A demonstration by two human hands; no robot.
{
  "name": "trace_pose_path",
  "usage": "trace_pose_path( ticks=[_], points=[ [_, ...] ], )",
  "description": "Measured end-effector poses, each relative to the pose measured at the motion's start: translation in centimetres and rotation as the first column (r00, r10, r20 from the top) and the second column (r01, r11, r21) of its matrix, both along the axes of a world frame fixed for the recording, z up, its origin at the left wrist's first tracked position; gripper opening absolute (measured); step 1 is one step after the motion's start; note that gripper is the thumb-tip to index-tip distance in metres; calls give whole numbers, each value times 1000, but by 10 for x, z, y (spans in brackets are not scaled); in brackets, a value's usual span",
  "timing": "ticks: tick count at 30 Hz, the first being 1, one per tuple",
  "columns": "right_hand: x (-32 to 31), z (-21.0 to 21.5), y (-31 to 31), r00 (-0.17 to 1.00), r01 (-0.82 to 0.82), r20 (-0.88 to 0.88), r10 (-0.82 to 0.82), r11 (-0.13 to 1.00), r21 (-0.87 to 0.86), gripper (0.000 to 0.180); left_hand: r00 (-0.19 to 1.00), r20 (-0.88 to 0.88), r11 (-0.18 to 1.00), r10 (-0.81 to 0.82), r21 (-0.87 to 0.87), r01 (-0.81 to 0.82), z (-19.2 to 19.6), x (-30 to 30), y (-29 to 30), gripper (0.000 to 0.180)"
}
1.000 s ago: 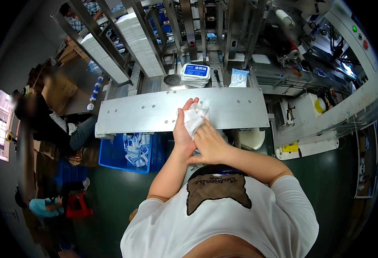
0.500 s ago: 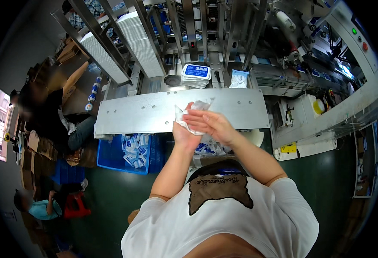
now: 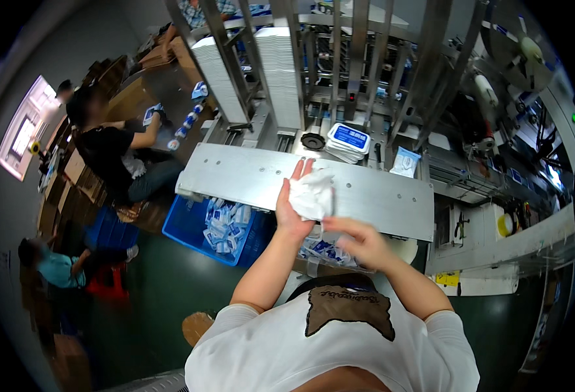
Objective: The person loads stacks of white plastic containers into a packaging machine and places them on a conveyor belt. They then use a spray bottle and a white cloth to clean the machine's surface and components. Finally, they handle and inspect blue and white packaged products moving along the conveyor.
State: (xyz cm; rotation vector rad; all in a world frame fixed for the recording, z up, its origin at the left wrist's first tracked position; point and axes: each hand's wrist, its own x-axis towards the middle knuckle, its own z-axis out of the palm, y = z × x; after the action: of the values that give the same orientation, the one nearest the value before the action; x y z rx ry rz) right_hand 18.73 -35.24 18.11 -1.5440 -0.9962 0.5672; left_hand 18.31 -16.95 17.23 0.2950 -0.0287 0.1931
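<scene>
The right hand (image 3: 359, 238) has come off the left. A second ago it lay pressed over the white wet wipe (image 3: 313, 196) on the left hand (image 3: 294, 209); half a second ago it was still up at the wipe, working it with the fingers. Now it has dropped back toward the body, below and to the right of the left hand and clear of it, hovering over the near edge of the metal counter (image 3: 235, 176). Its fingers are loosely curled and I cannot tell whether they pinch anything. That reads as the pressing or folding of the wipe being over for this piece, with the wipe left to the left hand alone.

The left hand is held upright over the middle of the counter, palm open and fingers pointing toward the far edge. The wipe lies crumpled against the palm and fingers, resting on them rather than clenched, and overhangs the hand's right side. So the wipe is touching the left hand and apart from the right one.

Past the counter's far edge sits a stack of flat white packs with blue labels (image 3: 348, 140), and to its right a single small pouch (image 3: 404, 161). Below the counter's left part a blue crate (image 3: 183, 232) holds loose packets. Another person (image 3: 114, 153) in a dark top sits well off to the left.
</scene>
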Motion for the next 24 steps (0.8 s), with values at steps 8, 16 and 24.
trace_pose_path(
  ticks=[8,16,24],
  points=[
    [5,-54,60,738,455,-613,-282,879,143,24,921,-366,991,135,38,-130,-40,-7,-34,32],
    [18,-37,34,583,245,767,-269,958,149,30,884,-465,994,43,111,10,-58,-6,-10,30],
    [21,-13,41,47,619,952,-303,757,210,60,952,-297,936,-70,311,166,-44,-15,-58,51]
  ],
)
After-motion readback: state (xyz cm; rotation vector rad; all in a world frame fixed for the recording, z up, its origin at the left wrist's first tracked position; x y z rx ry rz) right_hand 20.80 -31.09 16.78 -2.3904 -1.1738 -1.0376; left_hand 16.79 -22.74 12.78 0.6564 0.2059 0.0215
